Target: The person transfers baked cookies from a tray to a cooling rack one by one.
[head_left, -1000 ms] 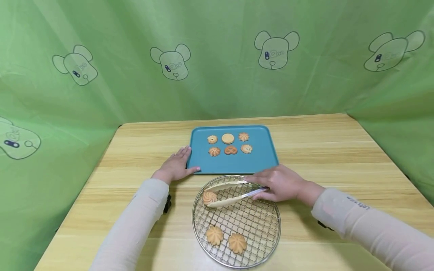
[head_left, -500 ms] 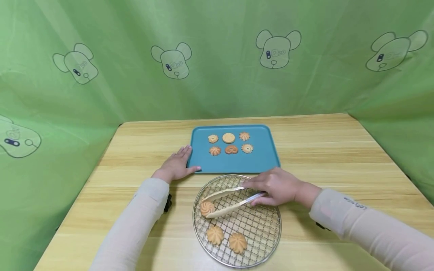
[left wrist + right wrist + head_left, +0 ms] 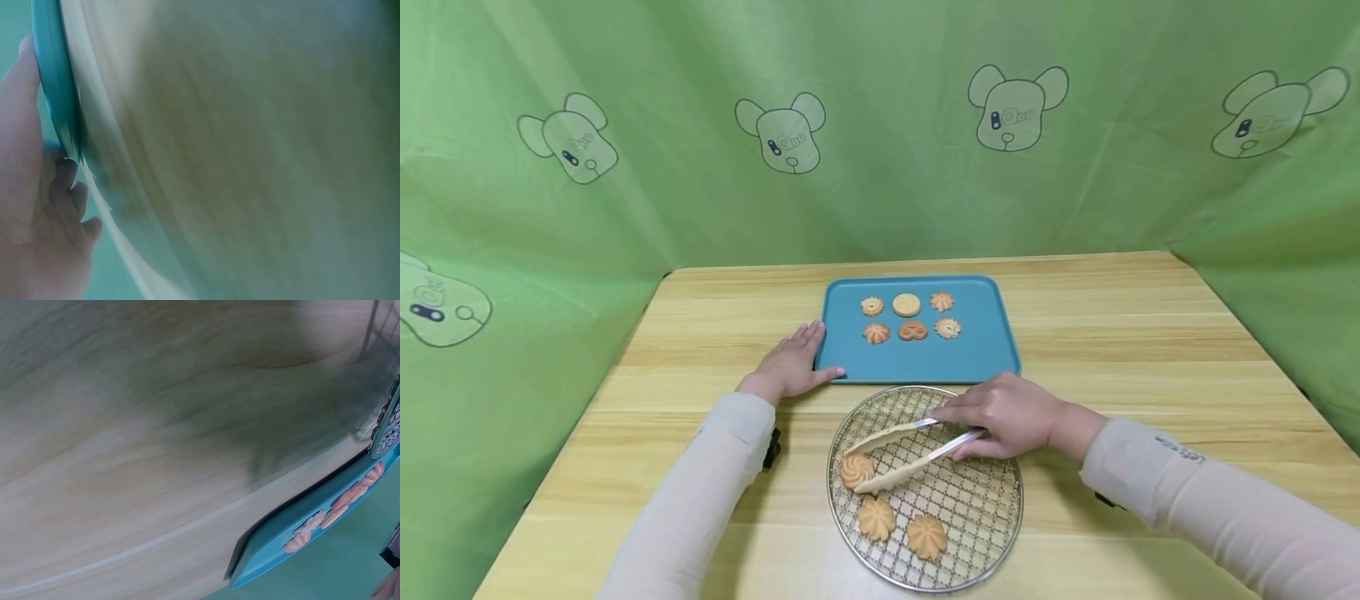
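Observation:
My right hand holds a pair of tongs with metal arms and cream-coloured tips. Between the tips, at the left side of a round wire rack, is a swirl cookie. Whether it touches the mesh I cannot tell. Two flower-shaped cookies lie on the rack: one just below the swirl cookie, another to its right. My left hand rests at the near left corner of a blue tray, thumb over its front edge. In the left wrist view, its fingers are beside the tray's edge.
Several cookies stand in two rows on the tray, among them a round biscuit and a pretzel-shaped one. Tray and rack sit close together on a wooden table. A green curtain encloses the table's back and sides.
The tongs and the swirl cookie have moved toward the near left of the rack, closer to the flower-shaped cookie there. My left hand has stayed at the tray.

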Demonstrator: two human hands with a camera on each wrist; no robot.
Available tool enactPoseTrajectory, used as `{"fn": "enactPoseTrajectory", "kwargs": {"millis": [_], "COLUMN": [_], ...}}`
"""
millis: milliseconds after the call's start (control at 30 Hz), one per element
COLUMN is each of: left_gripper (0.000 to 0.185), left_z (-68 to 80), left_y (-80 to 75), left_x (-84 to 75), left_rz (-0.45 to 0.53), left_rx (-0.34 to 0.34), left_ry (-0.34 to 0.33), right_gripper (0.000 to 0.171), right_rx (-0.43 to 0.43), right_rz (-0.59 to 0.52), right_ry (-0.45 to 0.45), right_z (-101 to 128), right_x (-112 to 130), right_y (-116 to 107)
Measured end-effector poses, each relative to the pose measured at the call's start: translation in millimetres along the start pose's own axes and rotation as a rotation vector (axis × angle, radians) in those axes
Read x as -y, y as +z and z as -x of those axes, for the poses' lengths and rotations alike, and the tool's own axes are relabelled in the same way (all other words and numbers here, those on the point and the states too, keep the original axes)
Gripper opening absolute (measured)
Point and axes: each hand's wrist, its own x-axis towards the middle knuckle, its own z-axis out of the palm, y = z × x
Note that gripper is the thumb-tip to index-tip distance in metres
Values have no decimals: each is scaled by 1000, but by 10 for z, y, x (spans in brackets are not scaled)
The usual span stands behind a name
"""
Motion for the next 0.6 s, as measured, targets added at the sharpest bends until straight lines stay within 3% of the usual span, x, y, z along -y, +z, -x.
{"fn": "enactPoseTrajectory", "kwargs": {"millis": [600], "left_gripper": [93], "left_z": [-19], "left_y": [16], "left_x": [10], "left_rz": [8], "left_rx": [2], "left_ry": [-6], "right_gripper": [67], "right_rx": [-2], "right_rz": [-6], "right_ry": [44], "right_z": [13], "right_x": [3], "right_y": [9]}}
